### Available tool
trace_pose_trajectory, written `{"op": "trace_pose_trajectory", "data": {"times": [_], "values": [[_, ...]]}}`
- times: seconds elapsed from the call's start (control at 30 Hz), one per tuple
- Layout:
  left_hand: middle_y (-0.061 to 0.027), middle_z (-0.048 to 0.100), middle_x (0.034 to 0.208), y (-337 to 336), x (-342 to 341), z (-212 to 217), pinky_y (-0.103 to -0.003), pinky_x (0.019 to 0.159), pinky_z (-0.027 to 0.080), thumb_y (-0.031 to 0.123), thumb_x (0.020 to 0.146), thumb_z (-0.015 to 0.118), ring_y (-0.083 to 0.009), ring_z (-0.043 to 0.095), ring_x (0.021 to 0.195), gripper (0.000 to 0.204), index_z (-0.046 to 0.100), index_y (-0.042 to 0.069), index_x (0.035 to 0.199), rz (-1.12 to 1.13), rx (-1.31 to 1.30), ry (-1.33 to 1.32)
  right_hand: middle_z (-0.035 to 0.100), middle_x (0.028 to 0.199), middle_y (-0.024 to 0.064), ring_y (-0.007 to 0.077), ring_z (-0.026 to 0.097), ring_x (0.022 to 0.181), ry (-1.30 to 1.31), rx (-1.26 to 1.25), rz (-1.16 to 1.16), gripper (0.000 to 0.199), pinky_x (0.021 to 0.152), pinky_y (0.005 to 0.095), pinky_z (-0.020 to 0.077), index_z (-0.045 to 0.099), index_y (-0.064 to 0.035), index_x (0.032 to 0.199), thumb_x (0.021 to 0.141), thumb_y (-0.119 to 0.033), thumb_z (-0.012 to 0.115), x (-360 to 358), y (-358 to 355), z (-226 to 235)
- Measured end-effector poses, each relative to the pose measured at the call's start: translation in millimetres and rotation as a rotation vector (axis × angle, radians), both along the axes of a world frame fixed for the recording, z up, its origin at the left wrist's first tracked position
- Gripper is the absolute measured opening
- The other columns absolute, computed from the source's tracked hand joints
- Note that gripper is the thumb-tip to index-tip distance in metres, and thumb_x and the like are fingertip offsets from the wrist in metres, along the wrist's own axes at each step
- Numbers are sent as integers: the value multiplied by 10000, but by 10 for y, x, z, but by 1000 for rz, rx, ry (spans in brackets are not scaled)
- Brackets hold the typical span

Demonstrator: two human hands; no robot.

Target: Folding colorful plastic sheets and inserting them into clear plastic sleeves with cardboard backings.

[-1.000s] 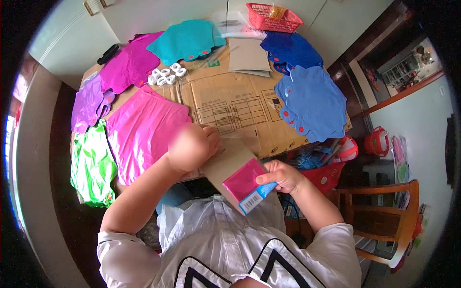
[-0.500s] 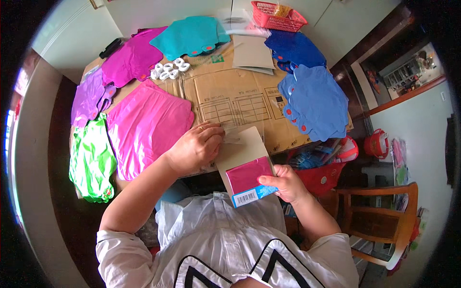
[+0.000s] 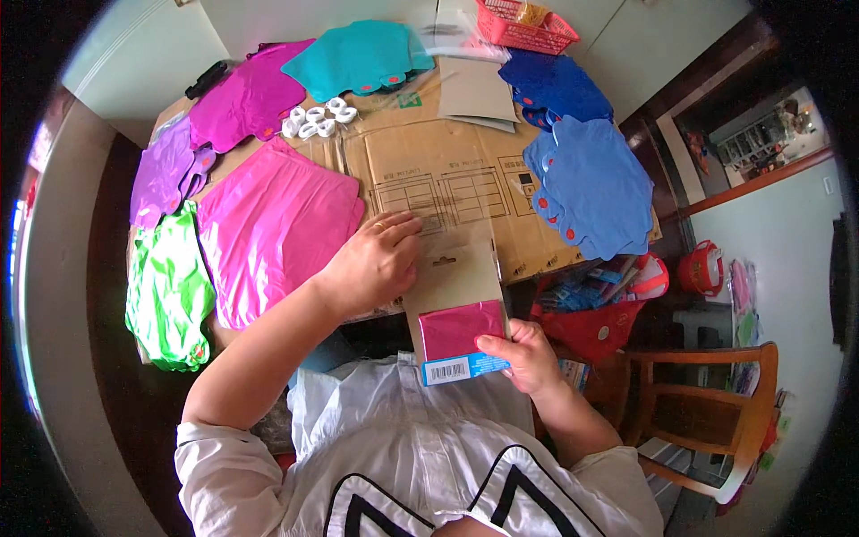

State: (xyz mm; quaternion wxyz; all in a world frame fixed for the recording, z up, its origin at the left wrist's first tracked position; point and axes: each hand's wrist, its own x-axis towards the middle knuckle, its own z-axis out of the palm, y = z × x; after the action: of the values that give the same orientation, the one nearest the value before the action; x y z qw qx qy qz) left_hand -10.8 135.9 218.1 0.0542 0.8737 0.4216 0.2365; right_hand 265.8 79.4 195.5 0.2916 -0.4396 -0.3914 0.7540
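Note:
My right hand (image 3: 530, 355) grips the lower right edge of a grey backing card (image 3: 438, 291), thumb on the front. A folded bright pink packet (image 3: 463, 329) lies against the card, above a blue strip (image 3: 474, 366) with a barcode. Near the card's top is a hanging slot. Clear plastic bag film (image 3: 461, 237) surrounds the card's upper end and spreads over the cardboard, its outline faint. My left hand (image 3: 376, 258), a ring on one finger, is curled at the film's left side beside the card; its fingertips are partly hidden.
Flattened cardboard (image 3: 403, 148) covers the table. Pink sheets (image 3: 277, 233), green pieces (image 3: 170, 286), teal pieces (image 3: 358, 58) and light blue pieces (image 3: 599, 183) lie around it. White rings (image 3: 313, 121), grey cards (image 3: 479, 89) and a red basket (image 3: 523, 31) stand farther back. A wooden chair (image 3: 702, 358) is at right.
The card has turned more upright and shifted slightly down, and its hanging slot now shows. My left hand has moved slightly, staying beside the card's upper end. My right hand keeps its grip.

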Motion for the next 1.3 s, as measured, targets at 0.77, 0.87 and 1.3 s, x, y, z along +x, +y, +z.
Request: {"op": "trace_pose_trajectory", "data": {"times": [0.77, 0.87, 1.3], "values": [[-200, 590, 1138, -336, -49, 138, -450, 984, 460, 46, 690, 676, -360, 570, 1116, 275, 590, -51, 933, -131, 8, -78, 600, 647, -44, 17, 433, 463, -130, 27, 142, 145, 408, 195, 318, 673, -63, 877, 854, -204, 698, -195, 186, 72], [-192, 590, 1130, -381, -59, 67, -452, 980, 464, 40, 696, 666, -359, 574, 1107, 261, 591, -53, 929, -112, 1, -125, 599, 680, -31, 20, 426, 457, -86, 38, 47, 194, 398, 199, 319, 633, -54, 955, 844, -193, 708, -261, 175, 9], [-167, 614, 1074, -254, -31, 88, -409, 914, 496, 33, 682, 661, -333, 587, 1074, 334, 628, -1, 1013, -67, -13, 19, 611, 697, -28, 19, 441, 465, -49, 43, 42, 153, 392, 189, 324, 635, -63, 951, 846, -155, 698, -343, 245, 54]]}}
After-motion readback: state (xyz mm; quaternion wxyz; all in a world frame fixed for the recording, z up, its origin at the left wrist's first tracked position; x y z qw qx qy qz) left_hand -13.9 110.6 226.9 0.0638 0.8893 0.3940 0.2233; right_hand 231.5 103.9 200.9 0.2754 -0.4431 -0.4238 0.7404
